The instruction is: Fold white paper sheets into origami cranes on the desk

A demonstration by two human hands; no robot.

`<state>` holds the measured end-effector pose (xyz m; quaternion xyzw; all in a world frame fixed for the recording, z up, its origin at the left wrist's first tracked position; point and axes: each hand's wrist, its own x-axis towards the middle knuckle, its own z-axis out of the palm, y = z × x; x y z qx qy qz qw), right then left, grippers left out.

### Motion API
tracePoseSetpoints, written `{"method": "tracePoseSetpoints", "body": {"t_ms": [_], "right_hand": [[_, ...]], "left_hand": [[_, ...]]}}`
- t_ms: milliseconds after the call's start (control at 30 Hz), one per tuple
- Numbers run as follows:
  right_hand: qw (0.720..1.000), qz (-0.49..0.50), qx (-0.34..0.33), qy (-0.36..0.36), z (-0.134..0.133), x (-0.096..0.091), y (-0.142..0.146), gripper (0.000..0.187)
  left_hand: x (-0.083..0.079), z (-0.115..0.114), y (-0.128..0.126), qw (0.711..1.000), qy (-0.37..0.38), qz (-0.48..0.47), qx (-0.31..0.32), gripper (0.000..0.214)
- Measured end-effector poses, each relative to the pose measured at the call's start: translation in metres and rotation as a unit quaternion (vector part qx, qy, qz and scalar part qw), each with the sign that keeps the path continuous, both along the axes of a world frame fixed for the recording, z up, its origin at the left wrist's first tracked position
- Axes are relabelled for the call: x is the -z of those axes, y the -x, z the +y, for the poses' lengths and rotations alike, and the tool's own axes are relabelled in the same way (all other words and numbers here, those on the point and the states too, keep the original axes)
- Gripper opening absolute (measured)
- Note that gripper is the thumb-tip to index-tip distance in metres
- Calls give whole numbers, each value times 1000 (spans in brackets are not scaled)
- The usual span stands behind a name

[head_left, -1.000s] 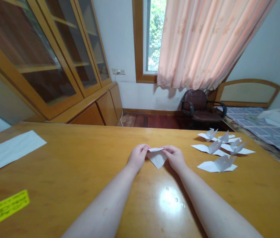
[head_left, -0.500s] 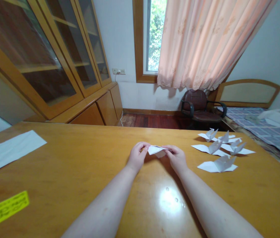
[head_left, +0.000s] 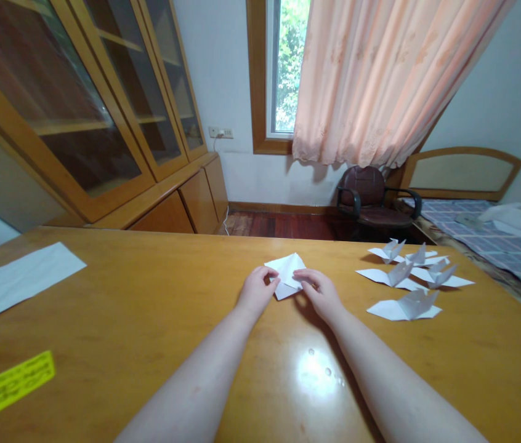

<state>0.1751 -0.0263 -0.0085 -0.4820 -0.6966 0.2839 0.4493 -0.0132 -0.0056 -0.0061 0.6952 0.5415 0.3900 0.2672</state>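
Note:
A partly folded sheet of white paper (head_left: pixel 287 271) lies in the middle of the wooden table, its creased faces turned up toward me. My left hand (head_left: pixel 259 288) pinches its left edge between thumb and fingers. On the other side my right hand (head_left: pixel 319 289) is at the paper's right edge, fingers on top and thumb near the lower side. Several folded white paper cranes (head_left: pixel 406 306) with raised wings stand to the right of my right hand.
White paper (head_left: pixel 20 283) lies at the table's left, with a yellow label (head_left: pixel 8 389) nearer me. Beyond the table (head_left: pixel 159 344) are a glass-door cabinet (head_left: pixel 126 104), a brown armchair (head_left: pixel 366 194) and a bed (head_left: pixel 496 240) at the right.
The folded paper has been turned from nearly edge-on to lying flatter, so its broad face shows. My right hand has shifted slightly left onto it.

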Motion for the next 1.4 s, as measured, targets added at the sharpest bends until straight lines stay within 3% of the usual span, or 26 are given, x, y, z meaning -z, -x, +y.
{"method": "tracePoseSetpoints", "body": {"t_ms": [167, 433, 567, 667, 867, 1100, 1200, 1400], "right_hand": [[993, -97, 27, 59, 5, 7, 4, 19], [983, -184, 9, 17, 4, 2, 7, 17], [979, -205, 7, 9, 3, 2, 6, 33], [976, -215, 11, 13, 2, 2, 6, 39], [977, -215, -2, 15, 1, 1, 6, 34], [977, -213, -12, 23, -1, -2, 6, 41], [975, -223, -17, 20, -1, -2, 6, 45], [975, -221, -8, 25, 1, 0, 6, 33]], "left_hand": [[6, 0, 1, 998, -6, 49, 24, 23], [3, -8, 2, 979, -8, 198, 37, 39], [1, -11, 1, 978, -17, 195, 68, 52], [1, -10, 1, 979, -10, 188, 76, 47], [1, -6, 1, 987, 11, 148, 55, 34], [6, -3, 2, 990, 46, 131, 33, 45], [8, -2, 3, 989, 43, 128, 52, 49], [8, -2, 3, 986, 29, 164, 32, 44]]}}
